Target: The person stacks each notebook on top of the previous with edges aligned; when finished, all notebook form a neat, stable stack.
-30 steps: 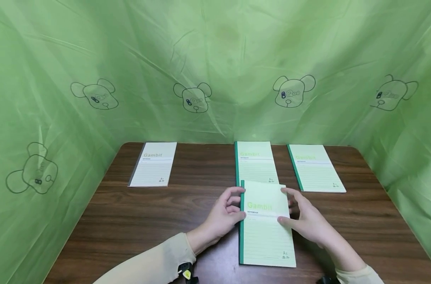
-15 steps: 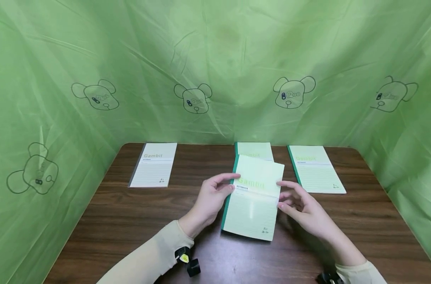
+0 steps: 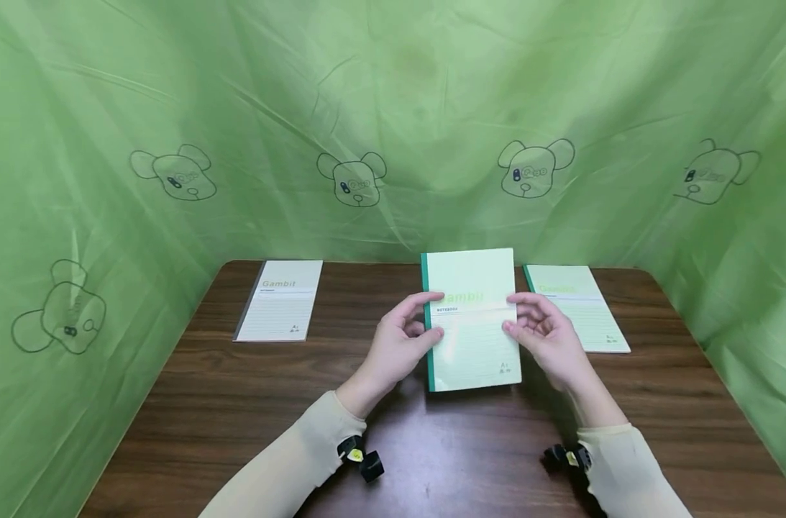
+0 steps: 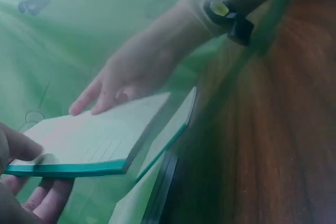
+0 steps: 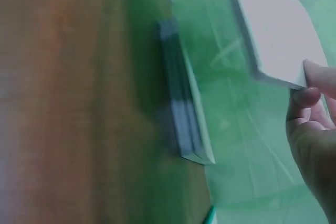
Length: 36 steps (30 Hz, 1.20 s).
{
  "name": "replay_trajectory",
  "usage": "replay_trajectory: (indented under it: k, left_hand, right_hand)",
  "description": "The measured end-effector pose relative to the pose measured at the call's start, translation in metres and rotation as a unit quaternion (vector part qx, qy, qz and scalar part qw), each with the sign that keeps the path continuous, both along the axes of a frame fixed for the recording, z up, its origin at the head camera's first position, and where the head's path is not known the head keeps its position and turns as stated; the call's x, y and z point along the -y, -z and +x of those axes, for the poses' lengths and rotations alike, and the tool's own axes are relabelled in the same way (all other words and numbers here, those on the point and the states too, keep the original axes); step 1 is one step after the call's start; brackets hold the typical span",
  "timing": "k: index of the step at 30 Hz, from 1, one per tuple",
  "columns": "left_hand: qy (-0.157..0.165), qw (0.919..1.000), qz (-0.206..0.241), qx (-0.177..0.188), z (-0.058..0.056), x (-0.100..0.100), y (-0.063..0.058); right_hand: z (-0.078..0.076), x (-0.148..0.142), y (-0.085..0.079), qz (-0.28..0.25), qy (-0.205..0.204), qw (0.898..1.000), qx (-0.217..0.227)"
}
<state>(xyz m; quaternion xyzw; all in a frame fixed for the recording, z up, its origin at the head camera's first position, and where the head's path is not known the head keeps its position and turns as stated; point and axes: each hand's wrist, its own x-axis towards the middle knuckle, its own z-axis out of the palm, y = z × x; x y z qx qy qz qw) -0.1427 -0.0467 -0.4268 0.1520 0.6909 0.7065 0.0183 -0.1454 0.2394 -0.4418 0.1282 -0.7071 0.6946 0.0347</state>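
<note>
"Left hand (image 3: 399,342) and right hand (image 3: 551,342): state of grip?"

"Pinching, both, on one notebook (image 3: 473,352). Left has the green spine edge, right the opposite long edge. On each side the tips of thumb and forefinger show on the cover; the left wrist view shows other left-hand fingers running underneath."

"Position relative to the grip?"

"Between the two hands, spanned across its width, with the hold about halfway along its length. Raised off the table (image 3: 302,403), slightly tilted, shadow beneath."

"Reason for holding it so?"

"Judgement only: pinching near the middle of both long edges should balance a thin, flat thing and resist twisting. It also leaves most of the cover in sight, title reading upright for the wearer."

"Surroundings?"

"Grey-spined notebook (image 3: 279,302) flat at the table's far left, well apart from the hands. Another green-spined one (image 3: 590,324) flat at far right, partly hidden by the right hand. Both cover up, spine to the left; probably set that way to be read from the wearer's seat. Whatever lies straight behind the held one is hidden in the head view."
</note>
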Motion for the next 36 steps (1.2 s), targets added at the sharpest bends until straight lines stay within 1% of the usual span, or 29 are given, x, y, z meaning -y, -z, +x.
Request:
replay_trajectory:
  k: [3,6,8,10,11,13,15,18,20,22,25,27,29,34,36]
  left_hand:
    - [0.003,0.9991,-0.042,-0.009,-0.003,-0.001,-0.002]
    - [-0.012,0.9961,-0.087,-0.011,-0.009,-0.003,-0.005]
    - [-0.03,0.9928,-0.116,-0.014,-0.016,-0.007,-0.006]
    - [-0.057,0.9877,-0.144,-0.022,-0.026,-0.012,-0.007]
    - [-0.072,0.9856,-0.151,-0.023,-0.031,-0.014,-0.007]
    - [-0.101,0.9821,-0.158,-0.016,-0.041,-0.018,-0.005]
    - [-0.122,0.9813,-0.149,0.003,-0.052,-0.021,-0.002]
    - [-0.145,0.9807,-0.124,0.042,-0.067,-0.025,0.004]
    - [-0.163,0.977,-0.122,0.064,-0.074,-0.026,0.01]
    - [-0.174,0.9729,-0.127,0.083,-0.08,-0.028,0.018]
    - [-0.183,0.9685,-0.138,0.096,-0.084,-0.03,0.032]
    - [-0.184,0.9666,-0.147,0.1,-0.085,-0.032,0.039]
    - [-0.189,0.9635,-0.16,0.102,-0.086,-0.032,0.042]
    - [-0.198,0.9522,-0.205,0.11,-0.087,-0.034,0.047]
    - [-0.196,0.9502,-0.217,0.109,-0.088,-0.036,0.049]
  right_hand:
    - [-0.009,-0.001,-0.006,-0.022,0.014,1.0,-0.008]
    - [-0.017,0.0,-0.013,-0.019,0.029,0.999,-0.005]
    - [-0.022,0.001,-0.018,-0.016,0.052,0.999,0.007]
    - [-0.028,0.003,-0.021,-0.017,0.075,0.997,0.025]
    - [-0.031,0.004,-0.022,-0.011,0.087,0.996,0.034]
    - [-0.037,0.006,-0.022,0.012,0.106,0.993,0.051]
    - [-0.042,0.006,-0.022,0.038,0.112,0.991,0.069]
    - [-0.05,0.003,-0.016,0.085,0.093,0.986,0.108]
    - [-0.053,0.0,-0.009,0.101,0.074,0.983,0.136]
    - [-0.056,-0.003,0.001,0.118,0.059,0.979,0.158]
    - [-0.061,-0.003,0.013,0.128,0.059,0.976,0.164]
    - [-0.064,-0.002,0.018,0.129,0.064,0.976,0.163]
    - [-0.066,-0.001,0.022,0.129,0.066,0.976,0.161]
    - [-0.068,0.002,0.027,0.135,0.068,0.975,0.165]
    - [-0.068,0.003,0.027,0.136,0.07,0.974,0.166]
